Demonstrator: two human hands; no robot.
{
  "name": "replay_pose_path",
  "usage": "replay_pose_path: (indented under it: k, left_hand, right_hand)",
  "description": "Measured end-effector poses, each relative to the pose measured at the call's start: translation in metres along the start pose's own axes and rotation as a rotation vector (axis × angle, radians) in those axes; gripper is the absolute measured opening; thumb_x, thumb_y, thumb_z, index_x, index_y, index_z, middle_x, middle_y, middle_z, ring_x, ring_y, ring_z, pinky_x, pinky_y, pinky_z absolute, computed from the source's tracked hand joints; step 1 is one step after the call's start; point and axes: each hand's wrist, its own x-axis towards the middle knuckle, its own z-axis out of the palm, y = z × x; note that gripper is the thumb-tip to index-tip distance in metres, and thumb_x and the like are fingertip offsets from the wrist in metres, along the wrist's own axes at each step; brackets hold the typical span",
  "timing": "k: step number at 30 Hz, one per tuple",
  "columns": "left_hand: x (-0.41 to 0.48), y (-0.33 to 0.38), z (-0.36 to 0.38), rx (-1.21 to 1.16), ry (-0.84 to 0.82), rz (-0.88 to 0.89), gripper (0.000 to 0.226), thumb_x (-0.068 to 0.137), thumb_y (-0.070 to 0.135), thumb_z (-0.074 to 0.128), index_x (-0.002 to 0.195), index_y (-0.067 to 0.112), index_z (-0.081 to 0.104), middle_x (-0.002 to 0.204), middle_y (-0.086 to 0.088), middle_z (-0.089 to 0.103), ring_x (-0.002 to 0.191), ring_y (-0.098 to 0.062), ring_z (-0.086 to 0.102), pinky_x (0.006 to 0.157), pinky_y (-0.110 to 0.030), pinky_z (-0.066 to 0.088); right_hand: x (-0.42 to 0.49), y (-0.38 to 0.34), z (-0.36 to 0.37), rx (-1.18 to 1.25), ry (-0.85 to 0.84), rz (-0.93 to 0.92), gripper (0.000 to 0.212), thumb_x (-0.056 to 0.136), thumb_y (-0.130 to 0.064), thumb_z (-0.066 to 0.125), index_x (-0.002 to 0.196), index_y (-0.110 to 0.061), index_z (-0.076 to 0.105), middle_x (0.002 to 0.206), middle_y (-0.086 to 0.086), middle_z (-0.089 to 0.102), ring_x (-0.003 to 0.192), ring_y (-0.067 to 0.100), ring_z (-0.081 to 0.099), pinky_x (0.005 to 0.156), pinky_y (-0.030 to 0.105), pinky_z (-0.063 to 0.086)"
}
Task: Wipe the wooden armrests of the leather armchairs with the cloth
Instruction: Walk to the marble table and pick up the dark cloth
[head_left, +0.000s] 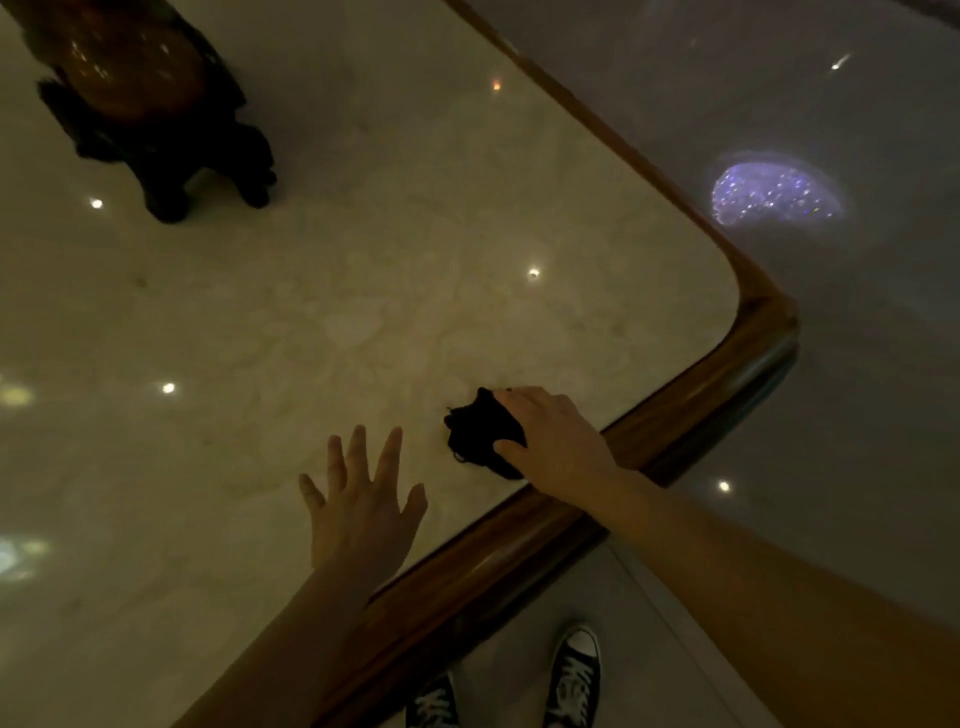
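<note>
A small bunched black cloth (475, 434) lies on a pale marble tabletop, close to its near right edge. My right hand (558, 439) rests on the cloth, with fingers over its top and the thumb at its lower side, gripping it. My left hand (363, 501) hovers flat over the marble just left of the cloth, fingers spread and holding nothing. No armchair or armrest is in view.
The marble table (322, 322) has a rounded brown wooden rim (691, 400). A dark carved wooden stand with a reddish ornament (150, 98) sits at the far left. Glossy floor lies to the right, and my two sneakers (574, 680) stand below the table edge.
</note>
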Motion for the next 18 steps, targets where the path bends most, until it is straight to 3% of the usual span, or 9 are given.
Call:
replay_pose_path:
  k: [5, 9, 12, 14, 18]
  left_hand:
    - [0.038, -0.005, 0.056, -0.029, -0.044, -0.093, 0.077, 0.087, 0.075, 0.009, 0.154, 0.039, -0.008, 0.165, -0.008, -0.008, 0.150, -0.037, -0.009, 0.112, -0.071, 0.011]
    - [0.049, -0.002, 0.082, -0.023, -0.060, -0.121, 0.079, 0.086, 0.077, 0.007, 0.151, 0.041, -0.017, 0.163, -0.011, -0.016, 0.148, -0.040, -0.016, 0.109, -0.075, 0.005]
    - [0.050, 0.000, 0.088, -0.011, -0.056, -0.118, 0.078, 0.085, 0.077, 0.003, 0.148, 0.040, -0.025, 0.162, -0.012, -0.023, 0.146, -0.042, -0.023, 0.108, -0.076, 0.001]
    - [0.048, 0.001, 0.086, -0.012, -0.072, -0.119, 0.078, 0.086, 0.077, 0.004, 0.148, 0.040, -0.025, 0.162, -0.013, -0.023, 0.146, -0.042, -0.024, 0.109, -0.076, 0.000]
    - [0.049, 0.004, 0.075, -0.032, -0.109, -0.126, 0.079, 0.087, 0.076, 0.012, 0.151, 0.041, -0.017, 0.163, -0.011, -0.018, 0.148, -0.041, -0.017, 0.110, -0.074, 0.004]
  right_hand:
    - [0.052, 0.019, 0.049, -0.127, -0.075, 0.011, 0.075, 0.089, -0.062, 0.051, 0.151, -0.040, 0.015, 0.161, -0.003, 0.013, 0.141, 0.033, 0.017, 0.105, 0.050, 0.040]
    - [0.067, 0.032, 0.076, -0.290, -0.111, -0.006, 0.079, 0.083, -0.072, 0.050, 0.149, -0.045, 0.016, 0.160, 0.003, 0.013, 0.135, 0.040, 0.020, 0.100, 0.051, 0.041]
    - [0.071, 0.038, 0.086, -0.306, 0.012, -0.068, 0.060, 0.087, -0.055, 0.058, 0.140, -0.037, 0.036, 0.147, 0.009, 0.029, 0.117, 0.037, 0.034, 0.081, 0.045, 0.050]
    - [0.075, 0.037, 0.086, -0.277, 0.023, -0.088, 0.047, 0.089, -0.041, 0.060, 0.131, -0.030, 0.043, 0.134, 0.011, 0.036, 0.101, 0.032, 0.041, 0.070, 0.038, 0.047]
    - [0.079, 0.032, 0.077, -0.124, -0.027, -0.060, 0.037, 0.090, -0.033, 0.061, 0.125, -0.024, 0.052, 0.115, 0.009, 0.044, 0.087, 0.029, 0.052, 0.070, 0.037, 0.048]
